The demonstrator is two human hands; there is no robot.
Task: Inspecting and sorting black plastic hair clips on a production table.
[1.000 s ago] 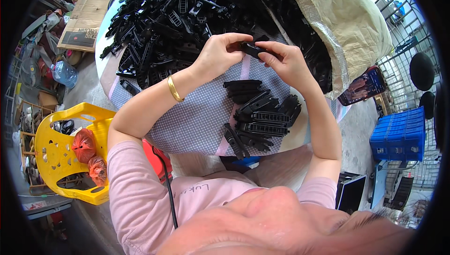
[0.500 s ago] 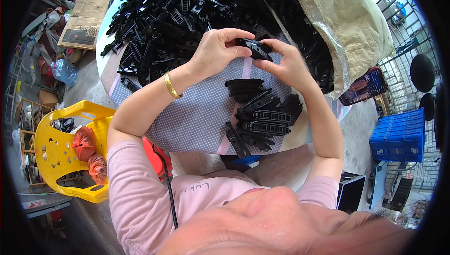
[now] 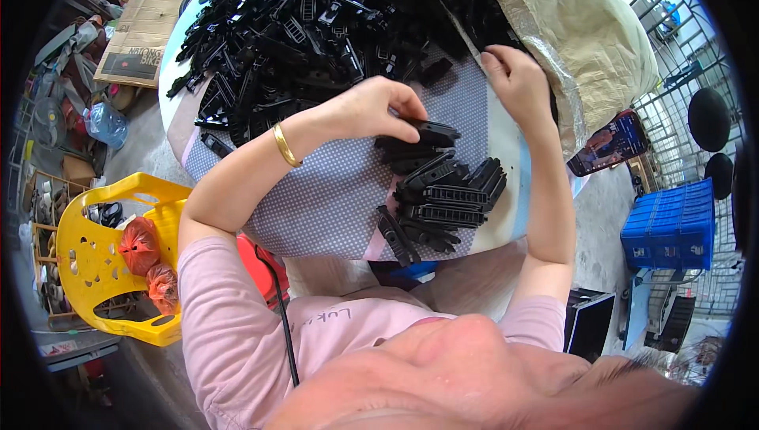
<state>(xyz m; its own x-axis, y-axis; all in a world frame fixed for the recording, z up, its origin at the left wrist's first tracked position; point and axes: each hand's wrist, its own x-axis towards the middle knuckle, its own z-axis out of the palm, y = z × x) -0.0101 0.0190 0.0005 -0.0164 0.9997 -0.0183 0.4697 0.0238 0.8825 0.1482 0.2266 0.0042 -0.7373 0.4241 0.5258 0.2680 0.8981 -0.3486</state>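
Note:
My left hand [image 3: 387,114] is closed on a long black plastic part [image 3: 436,130], lowered onto the back of a small stack. More black plastic parts [image 3: 451,205], some with ladder-like slots, are stacked in front of it on the dotted tabletop cloth [image 3: 316,201]. My right hand [image 3: 518,86] is over the table's right side, by the mouth of the pale sack [image 3: 577,50]. Its fingers are curled together at the end of a thin greyish strip; whatever they may hold is hidden. A large heap of loose black parts [image 3: 292,35] covers the table's far side.
A phone [image 3: 609,145] with a lit screen stands at the table's right edge. Blue crates [image 3: 668,228] are on the right. At left is a yellow plastic chair [image 3: 95,248] with red bags [image 3: 141,247]. A black cord [image 3: 285,327] hangs across my front.
My hands have come apart. The left has carried the black plastic part down to the near stack, and the right has let go and moved up and right toward the sack.

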